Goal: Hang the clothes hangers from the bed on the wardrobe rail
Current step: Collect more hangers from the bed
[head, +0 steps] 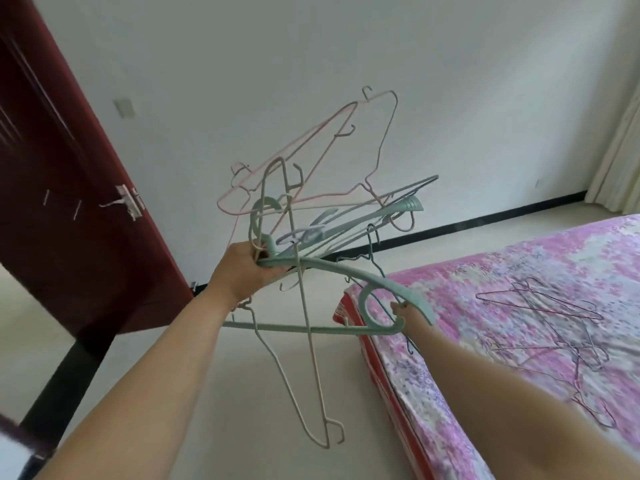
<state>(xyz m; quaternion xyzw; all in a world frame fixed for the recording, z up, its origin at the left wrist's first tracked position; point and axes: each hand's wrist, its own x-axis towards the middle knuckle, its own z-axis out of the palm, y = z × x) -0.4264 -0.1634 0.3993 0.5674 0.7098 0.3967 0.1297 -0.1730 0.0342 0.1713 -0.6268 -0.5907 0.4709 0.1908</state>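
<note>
The left hand [242,268], at the centre of the frame, is gripping a tangled bundle of hangers [311,209] with fingers clenched around the gathered hooks; pink, white and teal hangers are fanning upward and downward from the fist. The right hand [403,311], lower right of centre, is pinching the end of a teal plastic hanger [349,277] belonging to that bundle. More wire hangers [554,327] are lying loose on the bed [519,271], which is occupying the right side of the frame under a pink floral sheet. A dark red door [69,202] is standing at the upper left. A white wall [311,46] is filling the top, a pale floor [242,393] is running below, and a curtain [620,150] is hanging at the far right edge.
</note>
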